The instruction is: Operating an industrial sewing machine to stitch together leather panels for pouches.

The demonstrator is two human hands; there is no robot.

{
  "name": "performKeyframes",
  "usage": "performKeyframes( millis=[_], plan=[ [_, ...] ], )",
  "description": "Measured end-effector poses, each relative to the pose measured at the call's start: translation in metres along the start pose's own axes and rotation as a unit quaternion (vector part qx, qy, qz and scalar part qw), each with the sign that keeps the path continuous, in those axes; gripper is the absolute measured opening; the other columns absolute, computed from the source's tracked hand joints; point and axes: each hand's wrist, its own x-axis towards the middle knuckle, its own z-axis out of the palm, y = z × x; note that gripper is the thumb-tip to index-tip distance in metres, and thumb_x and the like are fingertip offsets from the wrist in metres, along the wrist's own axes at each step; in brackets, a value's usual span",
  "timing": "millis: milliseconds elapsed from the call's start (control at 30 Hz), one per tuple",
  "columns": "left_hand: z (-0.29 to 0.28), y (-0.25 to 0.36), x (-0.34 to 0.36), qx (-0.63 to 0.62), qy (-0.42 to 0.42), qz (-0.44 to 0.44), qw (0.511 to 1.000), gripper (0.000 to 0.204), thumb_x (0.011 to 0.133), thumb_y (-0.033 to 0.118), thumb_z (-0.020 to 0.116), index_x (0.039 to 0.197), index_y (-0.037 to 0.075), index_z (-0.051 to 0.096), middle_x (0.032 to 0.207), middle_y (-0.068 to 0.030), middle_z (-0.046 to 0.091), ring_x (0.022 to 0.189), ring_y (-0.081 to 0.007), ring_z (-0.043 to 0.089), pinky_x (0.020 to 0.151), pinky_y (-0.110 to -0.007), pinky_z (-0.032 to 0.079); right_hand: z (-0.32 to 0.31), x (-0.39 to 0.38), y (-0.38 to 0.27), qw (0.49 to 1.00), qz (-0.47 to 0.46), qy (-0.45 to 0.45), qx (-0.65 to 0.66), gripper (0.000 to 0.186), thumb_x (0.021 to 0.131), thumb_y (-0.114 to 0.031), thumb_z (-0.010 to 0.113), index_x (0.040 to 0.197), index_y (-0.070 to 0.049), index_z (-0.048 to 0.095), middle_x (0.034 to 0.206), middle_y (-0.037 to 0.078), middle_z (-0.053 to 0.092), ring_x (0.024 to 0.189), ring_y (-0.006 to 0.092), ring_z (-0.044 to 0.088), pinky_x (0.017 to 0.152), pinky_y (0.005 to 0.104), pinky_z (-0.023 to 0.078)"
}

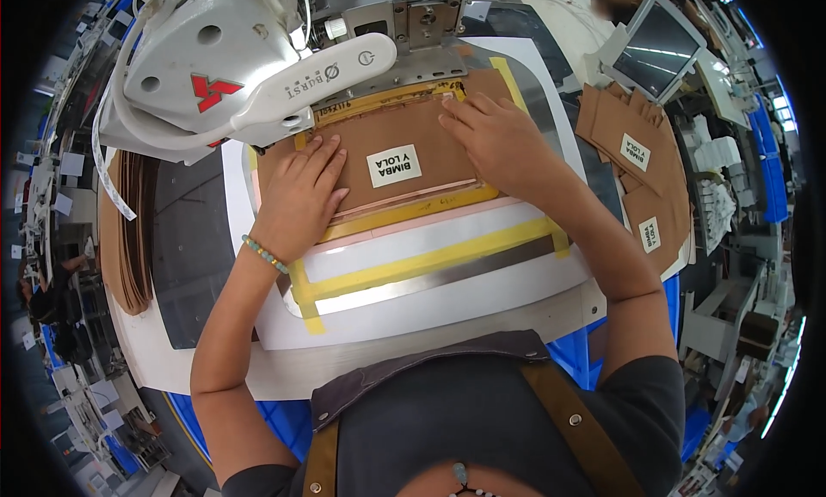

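A brown flat panel (357,135) with a white label (393,166) lies inside a yellow-edged template frame (413,215). My left hand (301,187) rests on the panel's left side, fingers stretched out and a beaded bracelet at the wrist. At the upper right corner, my right hand (499,144) lies with its fingertips on the panel and the frame edge, its fingers extended and its thumb mostly hidden. Neither hand visibly grips anything. Under the frame is a metal plate (499,269) bordered with yellow tape (422,260), over white sheeting (439,321).
A white sewing machine head (206,49) with a long light-coloured attachment (318,80) overhangs the panel's far left. Upright brown pieces (129,230) are stacked at the left. Labelled brown pieces (658,209) lie fanned at the right, below a tilted screen (658,45).
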Motion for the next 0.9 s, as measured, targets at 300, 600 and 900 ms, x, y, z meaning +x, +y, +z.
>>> performKeyframes(
  millis=[300, 600, 900],
  plan=[
    [-0.002, 0.000, -0.001, 0.015, -0.001, -0.001, 1.000, 0.053, 0.097, 0.019, 0.071, 0.146, 0.002, 0.057, 0.157, -0.0150, 0.053, 0.146, -0.0330, 0.049, 0.117, -0.046, 0.040, -0.004, 0.012, -0.011, 0.996, 0.021, -0.083, -0.029, 0.046, 0.089, -0.007, 0.066, 0.135, -0.005, 0.067, 0.131, 0.009, 0.067, 0.116, 0.0244, 0.062, 0.091, 0.0365, 0.050],
    [-0.001, -0.003, -0.004, 0.027, 0.006, 0.008, 1.000, 0.053, 0.098, 0.020, 0.071, 0.145, 0.001, 0.058, 0.155, -0.0148, 0.054, 0.142, -0.0317, 0.052, 0.115, -0.045, 0.042, -0.003, 0.015, -0.012, 0.996, 0.000, -0.057, -0.072, 0.049, 0.089, -0.011, 0.070, 0.138, -0.008, 0.067, 0.125, 0.008, 0.068, 0.121, 0.0224, 0.062, 0.091, 0.0368, 0.050],
    [0.000, -0.006, -0.006, 0.033, 0.005, 0.004, 0.999, 0.052, 0.097, 0.020, 0.072, 0.144, 0.001, 0.058, 0.152, -0.0148, 0.055, 0.139, -0.0327, 0.053, 0.114, -0.046, 0.043, 0.006, 0.016, -0.013, 0.996, -0.023, -0.032, -0.081, 0.047, 0.089, -0.012, 0.068, 0.136, -0.007, 0.069, 0.129, 0.009, 0.069, 0.121, 0.0215, 0.063, 0.089, 0.0365, 0.050]
  ],
)
